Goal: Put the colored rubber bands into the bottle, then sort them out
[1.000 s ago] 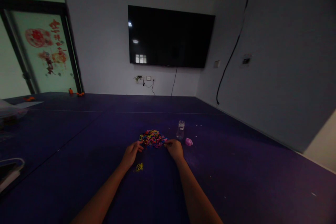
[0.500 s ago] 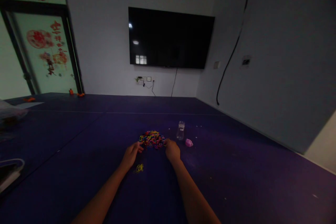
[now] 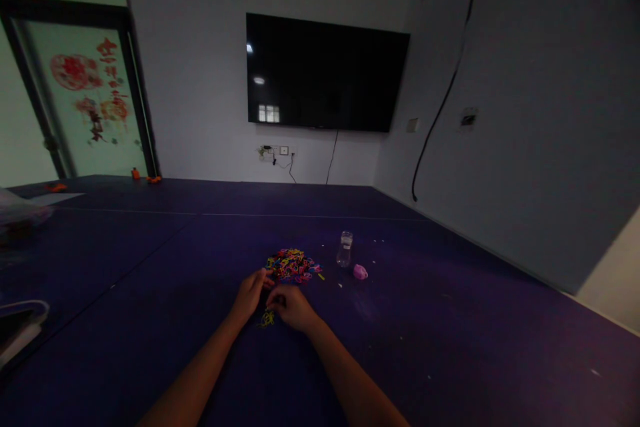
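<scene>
A heap of small rubber bands (image 3: 294, 264) in many colours lies on the dark blue floor mat. My left hand (image 3: 250, 293) rests at the heap's left edge, fingers stretched toward it and a little apart. Closer to me is a small tangle of yellow rubber bands (image 3: 267, 320). Just above that tangle, my right hand (image 3: 293, 308) has its thumb and fingers pinched together. Whatever is between those fingertips is too small to make out. Beyond the heap, to the right, stands a clear bottle (image 3: 345, 250), with a pink cap-like piece (image 3: 360, 272) beside it.
Tiny white scraps (image 3: 374, 261) dot the mat (image 3: 475, 333) on the right. A dark device with a white cable (image 3: 25, 333) lies at the left edge, below a plastic bag (image 3: 20, 210). A television (image 3: 327, 73) hangs on the far wall, and a black cable (image 3: 440, 113) runs down the right wall.
My right hand has moved from the heap's right edge leftward and toward me, to the yellow tangle. A yellow band now shows at the heap's right side. My left hand has barely moved.
</scene>
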`<action>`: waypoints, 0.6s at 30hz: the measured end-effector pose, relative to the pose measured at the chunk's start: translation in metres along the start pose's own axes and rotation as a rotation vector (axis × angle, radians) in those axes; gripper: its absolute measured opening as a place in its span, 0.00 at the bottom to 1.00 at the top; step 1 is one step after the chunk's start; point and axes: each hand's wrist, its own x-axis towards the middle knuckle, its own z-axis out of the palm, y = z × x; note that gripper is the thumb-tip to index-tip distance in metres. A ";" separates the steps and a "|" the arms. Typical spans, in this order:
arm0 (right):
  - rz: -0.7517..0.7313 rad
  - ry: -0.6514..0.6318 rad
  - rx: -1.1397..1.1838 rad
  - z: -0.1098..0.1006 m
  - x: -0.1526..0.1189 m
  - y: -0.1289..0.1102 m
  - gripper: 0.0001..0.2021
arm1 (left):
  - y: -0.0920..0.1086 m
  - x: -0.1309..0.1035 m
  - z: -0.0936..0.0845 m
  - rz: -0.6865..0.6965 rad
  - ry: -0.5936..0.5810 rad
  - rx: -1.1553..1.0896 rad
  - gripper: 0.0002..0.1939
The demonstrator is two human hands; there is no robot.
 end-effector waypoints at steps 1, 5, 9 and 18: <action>0.008 -0.013 0.006 0.002 0.000 -0.001 0.08 | 0.000 0.000 0.000 0.000 0.001 0.000 0.33; 0.016 0.001 0.064 0.001 0.000 -0.003 0.08 | 0.000 0.000 0.000 0.004 0.012 0.010 0.33; 0.005 0.053 0.092 0.001 0.001 -0.001 0.06 | 0.001 0.000 0.000 0.005 0.001 0.004 0.34; -0.186 0.018 -0.259 -0.003 -0.008 -0.025 0.18 | 0.007 -0.002 -0.001 -0.007 -0.004 -0.015 0.33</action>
